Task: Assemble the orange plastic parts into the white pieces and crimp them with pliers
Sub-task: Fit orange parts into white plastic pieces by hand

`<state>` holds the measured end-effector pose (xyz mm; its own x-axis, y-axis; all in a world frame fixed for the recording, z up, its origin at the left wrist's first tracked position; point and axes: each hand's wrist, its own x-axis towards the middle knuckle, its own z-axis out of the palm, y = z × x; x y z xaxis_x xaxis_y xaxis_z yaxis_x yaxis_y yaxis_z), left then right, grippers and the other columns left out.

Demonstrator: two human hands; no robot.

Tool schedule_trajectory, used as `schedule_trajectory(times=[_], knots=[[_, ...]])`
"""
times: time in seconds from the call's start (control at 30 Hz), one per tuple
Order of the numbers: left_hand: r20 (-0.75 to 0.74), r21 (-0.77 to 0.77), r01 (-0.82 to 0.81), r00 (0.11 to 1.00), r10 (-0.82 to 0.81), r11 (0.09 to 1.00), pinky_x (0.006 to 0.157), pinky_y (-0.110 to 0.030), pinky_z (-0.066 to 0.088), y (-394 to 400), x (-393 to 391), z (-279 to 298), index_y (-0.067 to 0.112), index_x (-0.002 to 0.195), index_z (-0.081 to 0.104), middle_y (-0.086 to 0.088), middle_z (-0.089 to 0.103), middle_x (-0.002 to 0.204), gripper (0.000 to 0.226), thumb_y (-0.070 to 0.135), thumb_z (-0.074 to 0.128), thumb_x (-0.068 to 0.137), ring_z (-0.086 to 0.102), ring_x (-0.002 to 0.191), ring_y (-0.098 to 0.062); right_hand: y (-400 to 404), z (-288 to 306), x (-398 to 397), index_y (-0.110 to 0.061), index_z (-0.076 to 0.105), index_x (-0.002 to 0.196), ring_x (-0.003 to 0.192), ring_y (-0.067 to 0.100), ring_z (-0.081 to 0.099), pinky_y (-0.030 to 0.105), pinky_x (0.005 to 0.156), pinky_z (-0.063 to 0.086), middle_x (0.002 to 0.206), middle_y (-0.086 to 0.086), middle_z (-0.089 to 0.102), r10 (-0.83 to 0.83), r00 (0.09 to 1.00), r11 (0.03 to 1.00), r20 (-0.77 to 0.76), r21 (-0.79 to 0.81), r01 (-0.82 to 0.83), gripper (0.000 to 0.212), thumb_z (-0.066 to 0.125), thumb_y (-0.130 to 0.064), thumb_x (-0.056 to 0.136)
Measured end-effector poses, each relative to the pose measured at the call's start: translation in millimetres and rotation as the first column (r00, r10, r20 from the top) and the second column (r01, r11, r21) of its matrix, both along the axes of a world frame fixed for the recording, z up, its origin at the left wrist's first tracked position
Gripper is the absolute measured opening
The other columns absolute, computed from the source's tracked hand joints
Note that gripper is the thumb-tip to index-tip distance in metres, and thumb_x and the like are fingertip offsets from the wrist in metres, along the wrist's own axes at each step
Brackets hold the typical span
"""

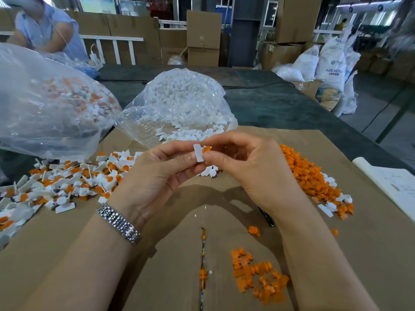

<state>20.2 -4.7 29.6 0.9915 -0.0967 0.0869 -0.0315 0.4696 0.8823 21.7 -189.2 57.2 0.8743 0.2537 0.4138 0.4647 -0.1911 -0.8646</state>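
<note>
Above the cardboard's middle, my left hand [157, 173] pinches a small white piece [198, 153] between thumb and fingers. My right hand [249, 167] pinches an orange part [206, 149] pressed against that white piece. Loose orange parts [314, 176] lie heaped to the right, with a smaller orange cluster [258, 274] near the front. A heap of joined white-and-orange pieces [67, 182] spreads at the left. Part of a dark tool, probably the pliers [267, 217], shows from under my right wrist.
A clear bag of white pieces [179, 102] stands open behind my hands. A bigger clear bag [45, 104] with mixed pieces sits at the left. Brown cardboard [179, 277] covers the dark table. A white sheet [393, 185] lies at the right edge. A person sits far left.
</note>
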Motion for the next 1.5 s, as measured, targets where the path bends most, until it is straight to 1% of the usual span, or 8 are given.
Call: schedule_trajectory(times=[0.3, 0.5, 0.63, 0.7, 0.87, 1.1, 1.23, 1.5], knots=[[-0.005, 0.002, -0.013, 1.0, 0.013, 1.0, 0.073, -0.022, 0.059, 0.7, -0.3, 0.6, -0.006, 0.106, 0.072, -0.019, 0.076, 0.102, 0.031, 0.001, 0.069, 0.076, 0.075, 0.09, -0.022, 1.3, 0.5, -0.6, -0.015, 0.079, 0.104, 0.087, 0.012, 0.072, 0.033, 0.082, 0.059, 0.094, -0.002, 0.076, -0.006, 1.0, 1.0, 0.019, -0.007, 0.006, 0.021, 0.081, -0.013, 0.083], [-0.023, -0.047, 0.013, 1.0, -0.014, 0.999, 0.074, -0.025, 0.06, 0.7, -1.0, 1.0, -0.001, 0.099, 0.067, -0.012, 0.076, 0.092, 0.022, 0.002, 0.067, 0.078, 0.074, 0.081, -0.019, 3.4, 1.0, -1.0, -0.02, 0.077, 0.106, 0.085, 0.006, 0.066, 0.023, 0.082, 0.052, 0.096, -0.006, 0.069, -0.037, 0.997, 0.989, 0.074, -0.14, 0.047, 0.025, 0.083, -0.019, 0.082], [-0.065, -0.026, 0.028, 0.997, -0.03, 0.999, 0.078, -0.03, 0.06, 2.3, -1.3, 2.5, -0.006, 0.107, 0.067, -0.023, 0.073, 0.109, 0.027, 0.006, 0.069, 0.083, 0.074, 0.094, -0.026, 4.7, -2.1, 0.4, -0.017, 0.077, 0.104, 0.084, 0.006, 0.064, 0.014, 0.078, 0.048, 0.095, -0.004, 0.067, -0.089, 0.98, 0.97, 0.175, -0.207, 0.125, 0.022, 0.083, -0.018, 0.083], [-0.057, 0.012, 0.03, 0.998, -0.029, 0.999, 0.076, -0.032, 0.06, 2.2, -1.6, 4.1, -0.004, 0.104, 0.069, -0.019, 0.072, 0.103, 0.026, 0.013, 0.072, 0.084, 0.072, 0.091, -0.027, 5.5, -4.0, 1.9, -0.017, 0.076, 0.104, 0.085, 0.006, 0.064, 0.012, 0.078, 0.047, 0.096, -0.004, 0.066, -0.112, 0.968, 0.956, 0.224, -0.24, 0.166, 0.021, 0.081, -0.017, 0.084], [-0.031, 0.138, -0.062, 0.997, 0.067, 0.989, 0.063, -0.024, 0.058, -0.3, -4.8, 6.0, 0.005, 0.087, 0.076, -0.013, 0.074, 0.082, 0.013, 0.013, 0.076, 0.076, 0.07, 0.069, -0.019, 9.4, -7.6, 2.2, -0.017, 0.075, 0.102, 0.083, 0.008, 0.065, 0.018, 0.078, 0.051, 0.095, -0.004, 0.065, -0.106, 0.95, 0.945, 0.293, -0.268, 0.189, 0.019, 0.082, -0.017, 0.084], [-0.033, 0.149, -0.13, 0.99, 0.136, 0.98, 0.063, -0.022, 0.058, -2.5, -5.5, 8.2, -0.002, 0.088, 0.074, -0.016, 0.073, 0.078, 0.02, 0.01, 0.076, 0.073, 0.072, 0.067, -0.02, 10.6, -7.8, 1.2, -0.016, 0.077, 0.1, 0.087, 0.005, 0.065, 0.015, 0.079, 0.05, 0.094, -0.006, 0.067, -0.114, 0.955, 0.959, 0.274, -0.219, 0.177, 0.016, 0.081, -0.018, 0.084], [-0.018, 0.147, -0.122, 0.992, 0.126, 0.982, 0.064, -0.022, 0.058, -1.7, -6.1, 9.2, 0.003, 0.079, 0.078, -0.016, 0.074, 0.077, 0.011, 0.009, 0.077, 0.07, 0.072, 0.066, -0.019, 10.2, -7.6, 1.4, -0.015, 0.078, 0.1, 0.088, 0.007, 0.066, 0.015, 0.079, 0.051, 0.095, -0.006, 0.068, -0.112, 0.952, 0.959, 0.284, -0.22, 0.178, 0.015, 0.08, -0.018, 0.085], [-0.037, 0.148, -0.11, 0.992, 0.117, 0.983, 0.065, -0.022, 0.059, -0.3, -6.1, 9.4, -0.002, 0.083, 0.074, -0.017, 0.073, 0.078, 0.017, 0.007, 0.076, 0.069, 0.072, 0.066, -0.02, 11.3, -9.6, 4.0, -0.013, 0.077, 0.1, 0.087, 0.007, 0.065, 0.018, 0.081, 0.052, 0.096, -0.003, 0.068, -0.1, 0.951, 0.955, 0.293, -0.24, 0.175, 0.015, 0.08, -0.016, 0.085]])
